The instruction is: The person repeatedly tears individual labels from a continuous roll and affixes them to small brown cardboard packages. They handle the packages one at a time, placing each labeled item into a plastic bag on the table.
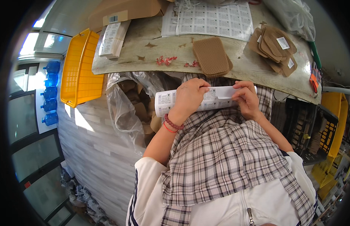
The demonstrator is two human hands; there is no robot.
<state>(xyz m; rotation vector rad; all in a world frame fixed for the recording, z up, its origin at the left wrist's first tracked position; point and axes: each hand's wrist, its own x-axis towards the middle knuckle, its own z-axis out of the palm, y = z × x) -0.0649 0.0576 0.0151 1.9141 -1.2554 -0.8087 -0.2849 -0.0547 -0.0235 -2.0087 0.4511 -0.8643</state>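
Head view, centre: left fingers of the left hand (191,94) pinched the label sheet (165,98); right hand (246,97), clamped on a seemingly half-peeled white strip (224,92), needed a steady pull.

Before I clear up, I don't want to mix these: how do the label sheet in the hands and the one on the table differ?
The held sheet is curled; the table sheet lies mostly flat. The held sheet is between the left hand and right hand, while the table sheet is untouched by them. Both are white with rows of dark print.
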